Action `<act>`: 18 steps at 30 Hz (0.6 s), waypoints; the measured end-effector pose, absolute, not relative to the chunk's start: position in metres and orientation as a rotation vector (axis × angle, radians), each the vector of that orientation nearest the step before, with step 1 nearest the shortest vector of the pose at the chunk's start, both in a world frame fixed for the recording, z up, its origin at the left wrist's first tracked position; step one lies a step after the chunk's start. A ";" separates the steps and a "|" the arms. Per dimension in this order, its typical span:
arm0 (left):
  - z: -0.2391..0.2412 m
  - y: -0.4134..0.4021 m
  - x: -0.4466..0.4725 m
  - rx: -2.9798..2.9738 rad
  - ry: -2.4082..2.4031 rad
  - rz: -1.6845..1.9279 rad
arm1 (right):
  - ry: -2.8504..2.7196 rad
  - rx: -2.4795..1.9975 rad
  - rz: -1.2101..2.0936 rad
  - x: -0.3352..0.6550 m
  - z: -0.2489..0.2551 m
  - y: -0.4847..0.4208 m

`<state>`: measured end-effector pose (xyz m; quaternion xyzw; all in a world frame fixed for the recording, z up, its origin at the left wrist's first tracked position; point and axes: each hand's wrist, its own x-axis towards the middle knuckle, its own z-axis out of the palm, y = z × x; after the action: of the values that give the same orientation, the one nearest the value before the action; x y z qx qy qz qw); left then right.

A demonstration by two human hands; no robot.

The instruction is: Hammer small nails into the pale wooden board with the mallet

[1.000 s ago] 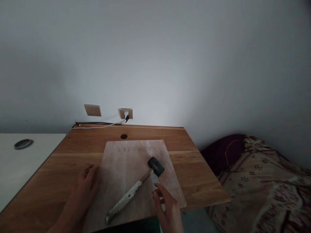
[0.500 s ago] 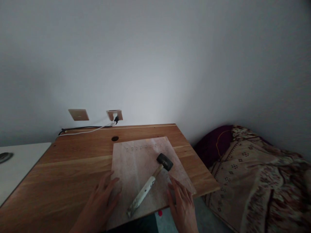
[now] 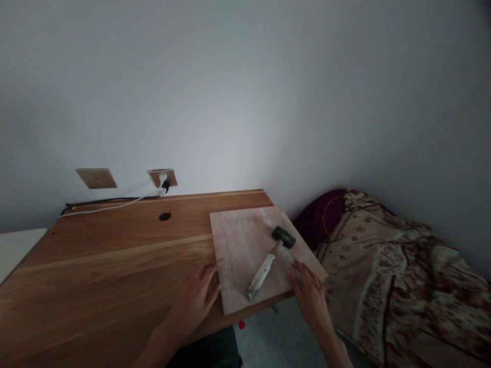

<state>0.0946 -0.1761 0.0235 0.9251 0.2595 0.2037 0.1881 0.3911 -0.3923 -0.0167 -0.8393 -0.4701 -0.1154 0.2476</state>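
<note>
A pale square board (image 3: pixel 245 245) lies on the right end of a wooden desk (image 3: pixel 115 255), its right corner reaching past the desk's edge. On the board rests a rubber mallet (image 3: pixel 270 260) with a black head and a worn white handle. My left hand (image 3: pixel 194 301) lies flat on the desk, fingers spread, its fingertips against the board's left edge. My right hand (image 3: pixel 309 294) rests on the board's near right corner with fingers stretched out. Neither hand touches the mallet.
A wall stands behind the desk with two sockets (image 3: pixel 163 177) and cables (image 3: pixel 111 204) running along the back edge. A cable hole (image 3: pixel 164 216) is in the desktop. A bed with a patterned blanket (image 3: pixel 395 276) is to the right. A white surface (image 3: pixel 15 245) adjoins the desk at left.
The board with the mallet has slid to the right across the desk, both hands going along at its sides. The view has also turned rightward, showing more of the bed.
</note>
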 end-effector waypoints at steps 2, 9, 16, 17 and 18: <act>0.019 -0.176 0.094 2.604 0.692 0.579 | -1.239 -2.328 -0.378 0.394 -0.018 -0.395; 0.009 -0.190 0.100 2.787 0.408 0.516 | -1.008 -2.565 -0.603 0.429 -0.025 -0.410; 0.007 -0.192 0.103 2.844 0.538 0.554 | -1.162 -2.487 -0.639 0.445 -0.026 -0.417; 0.007 -0.191 0.101 2.844 0.562 0.561 | -1.202 -2.464 -0.631 0.443 -0.024 -0.417; 0.007 -0.190 0.098 2.840 0.590 0.576 | -1.241 -2.441 -0.617 0.441 -0.022 -0.417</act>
<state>0.0976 -0.1897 0.0071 0.9563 0.1986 0.1939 0.0921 0.4407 -0.4174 -0.0221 -0.8574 -0.4360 -0.2168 0.1664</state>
